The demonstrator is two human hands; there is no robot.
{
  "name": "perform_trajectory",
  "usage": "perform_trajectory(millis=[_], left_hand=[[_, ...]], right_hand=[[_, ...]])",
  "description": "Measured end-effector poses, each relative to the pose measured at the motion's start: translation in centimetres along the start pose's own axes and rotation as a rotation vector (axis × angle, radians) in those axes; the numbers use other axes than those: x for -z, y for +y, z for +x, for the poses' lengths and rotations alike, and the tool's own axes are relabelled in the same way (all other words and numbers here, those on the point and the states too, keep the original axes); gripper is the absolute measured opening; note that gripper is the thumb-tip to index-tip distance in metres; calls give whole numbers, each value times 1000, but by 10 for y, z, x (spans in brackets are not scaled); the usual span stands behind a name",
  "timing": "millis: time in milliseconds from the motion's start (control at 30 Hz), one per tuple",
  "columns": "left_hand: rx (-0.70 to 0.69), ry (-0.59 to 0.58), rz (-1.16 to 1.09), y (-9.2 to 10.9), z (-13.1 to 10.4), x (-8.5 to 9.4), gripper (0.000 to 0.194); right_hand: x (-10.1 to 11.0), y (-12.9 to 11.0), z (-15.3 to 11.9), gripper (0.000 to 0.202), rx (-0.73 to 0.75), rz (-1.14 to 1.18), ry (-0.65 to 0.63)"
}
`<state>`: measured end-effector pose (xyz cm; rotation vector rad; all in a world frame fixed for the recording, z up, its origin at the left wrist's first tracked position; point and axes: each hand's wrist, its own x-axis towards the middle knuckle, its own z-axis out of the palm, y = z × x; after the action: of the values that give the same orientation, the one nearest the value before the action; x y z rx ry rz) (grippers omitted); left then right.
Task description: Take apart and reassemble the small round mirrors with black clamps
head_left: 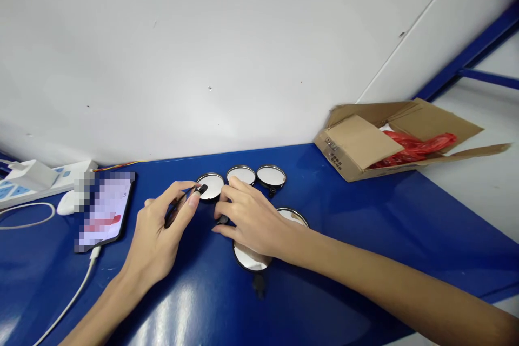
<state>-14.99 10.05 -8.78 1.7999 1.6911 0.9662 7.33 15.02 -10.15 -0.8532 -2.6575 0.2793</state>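
My left hand (160,232) pinches a black-rimmed round mirror (173,215) turned almost edge-on; its small black mount (203,189) sticks out past my fingertips. To the right, my right hand (251,216) has its thumb and fingers closed around a small black knob-like part (223,220), which is mostly hidden. Behind my hands lie a left round mirror (211,186), a middle round mirror (242,173) partly covered by my fingers, and a right round mirror (271,176). Under my right hand and wrist are a nearer mirror (253,259) and another mirror (292,216), both partly hidden.
On the blue table (194,303), a phone (107,211) with a white cable (77,294) lies at left, near a white power strip (77,173). An open cardboard box (344,165) holding a red plastic bag (421,143) stands at back right. A white wall (211,54) rises behind.
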Motion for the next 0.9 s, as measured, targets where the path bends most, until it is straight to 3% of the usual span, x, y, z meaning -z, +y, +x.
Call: perform_trajectory(millis=[167,600,900], left_hand=[[1,-6,42,1,0,0,54],[-22,-12,78,2,-2,1,51],[-49,14,96,7,-2,-1,45]], right_hand=[[5,9,-2,13,-57,146,-27],[13,15,2,8,98,191,-92],[21,18,-4,10,29,299,-36]])
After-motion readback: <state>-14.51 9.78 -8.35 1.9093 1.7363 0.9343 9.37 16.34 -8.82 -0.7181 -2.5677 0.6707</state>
